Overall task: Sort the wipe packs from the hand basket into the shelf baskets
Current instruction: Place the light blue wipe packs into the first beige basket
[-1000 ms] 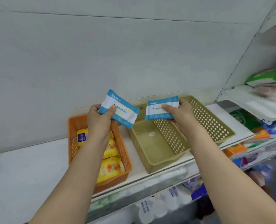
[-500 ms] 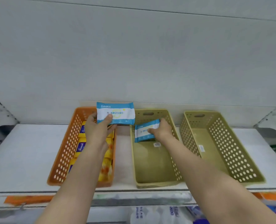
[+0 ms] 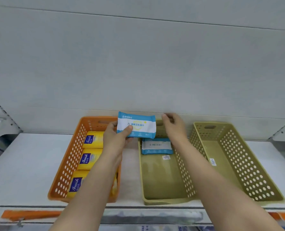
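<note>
In the middle basket (image 3: 165, 200) now lies the pack (image 3: 156, 146) the right hand (image 3: 173, 125) released, fingers loose; the left hand (image 3: 116, 139) pinches another pack (image 3: 136, 125).

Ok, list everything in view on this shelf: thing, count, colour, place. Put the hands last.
orange basket: one, orange, left on the shelf.
yellow wipe packs: at least three visible, yellow with blue labels, in a row inside the orange basket.
middle basket: one, olive green, centre of the shelf.
blue wipe pack in basket: one, blue and white, flat at the far end of the middle basket.
right basket: one, olive green, right on the shelf, no packs inside.
held wipe pack: one, blue and white, above the gap between orange and middle baskets.
shelf: one, white.
left hand: holds the held wipe pack.
right hand: holds nothing, above the middle basket.
</note>
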The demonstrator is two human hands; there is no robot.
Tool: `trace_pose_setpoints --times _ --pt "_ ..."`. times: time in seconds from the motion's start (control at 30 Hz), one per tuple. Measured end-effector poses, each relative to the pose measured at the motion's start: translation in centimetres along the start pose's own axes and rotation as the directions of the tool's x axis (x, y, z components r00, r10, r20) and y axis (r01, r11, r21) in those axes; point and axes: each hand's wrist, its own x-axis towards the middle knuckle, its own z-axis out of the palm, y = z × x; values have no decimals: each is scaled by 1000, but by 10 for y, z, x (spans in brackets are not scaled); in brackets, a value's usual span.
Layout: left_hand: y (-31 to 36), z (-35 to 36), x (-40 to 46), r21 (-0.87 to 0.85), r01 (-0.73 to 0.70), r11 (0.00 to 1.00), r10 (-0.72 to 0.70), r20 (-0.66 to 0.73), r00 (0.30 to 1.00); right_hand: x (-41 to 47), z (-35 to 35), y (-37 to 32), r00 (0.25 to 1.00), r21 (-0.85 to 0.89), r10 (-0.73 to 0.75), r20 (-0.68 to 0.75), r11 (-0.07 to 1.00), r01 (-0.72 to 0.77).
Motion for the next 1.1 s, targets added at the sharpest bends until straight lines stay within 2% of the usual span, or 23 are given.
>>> trace_pose_setpoints --times 0.03,0.07,0.13,0.17,0.23,0.3,0.33,0.37,0.43,0.5,0.57,0.67,0.8,0.87,1.0,1.1 --pt "-3 5 -2 4 3 1000 -3 19 1000 0 -7 -10 992 107 24 124 994 -38" --pt "-6 10 -3 15 3 1000 -3 41 999 -1 -14 -18 963 143 41 268 986 -82" --pt "-14 18 -4 49 -24 999 21 75 997 -5 -23 -21 890 147 61 452 979 -142" --pt "-18 22 -5 73 -58 996 52 79 996 -6 -27 -19 889 147 65 454 978 -146" --pt "-29 25 -8 172 -149 974 139 70 988 -4 -37 -13 951 113 67 300 988 -105" --pt "-45 24 -12 303 -192 933 182 63 981 -2 -49 -5 990 -16 62 127 998 -61" --pt "-54 23 -15 345 -191 919 176 74 982 -3 -54 0 993 -105 56 100 993 -45" --pt "-61 22 -18 360 -181 915 159 91 983 -4 -58 4 991 -219 52 123 975 -24" --pt "-72 22 -23 404 -202 892 168 117 979 -10 -55 13 963 -458 66 261 886 63" --pt "-76 22 -24 486 -221 846 203 89 975 -17 -44 19 920 -561 97 379 815 145" --pt "-77 21 -22 520 -161 839 164 42 986 -22 -31 22 903 -578 116 415 800 163" --pt "-82 17 -20 557 -148 817 121 86 989 -24 -18 30 877 -608 177 447 779 153" --pt "-82 17 -21 554 -148 819 116 93 989 -34 -6 49 862 -753 132 489 563 341" --pt "-82 18 -21 557 -148 817 110 100 989 -38 -2 56 846 -762 113 521 508 401" --pt "-82 20 -21 566 -148 811 109 103 989 -32 -2 58 833 -733 112 542 547 404" --pt "-82 21 -21 583 -150 798 114 98 989 -31 0 59 830 -733 87 551 525 432"
